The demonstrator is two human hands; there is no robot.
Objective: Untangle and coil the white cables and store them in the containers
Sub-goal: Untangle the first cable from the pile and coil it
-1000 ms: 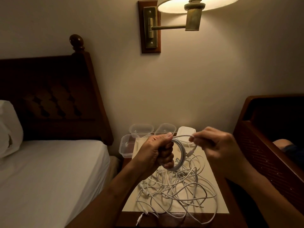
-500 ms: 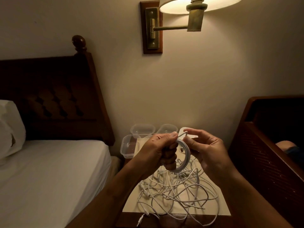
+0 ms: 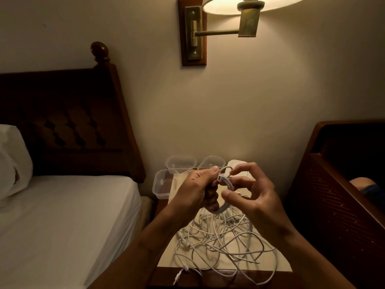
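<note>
Here we go. The left hand point(image 3: 198, 188) is fisted tight round a small coil of thin white cable point(image 3: 230, 185), held up above the wooden nightstand point(image 3: 164, 257). The right hand point(image 3: 256, 197) is in close against it, thumb and forefinger curled onto the ring's free edge, right by the plug end that pokes out at the top.

That cable looks light, smooth and rubbery. I'd say it's springy enough to pop open if the loops are let go, so the place to hold it is across all the turns at once.

Below the hands, the loose tangle of white cables point(image 3: 218, 240) sprawls over the cream tabletop, limp and looping, and one plug hangs off the front edge.

At the back sit the clear plastic tubs point(image 3: 164, 183), rounded, thin-walled and open. They look a snug fit for a coil.
</note>
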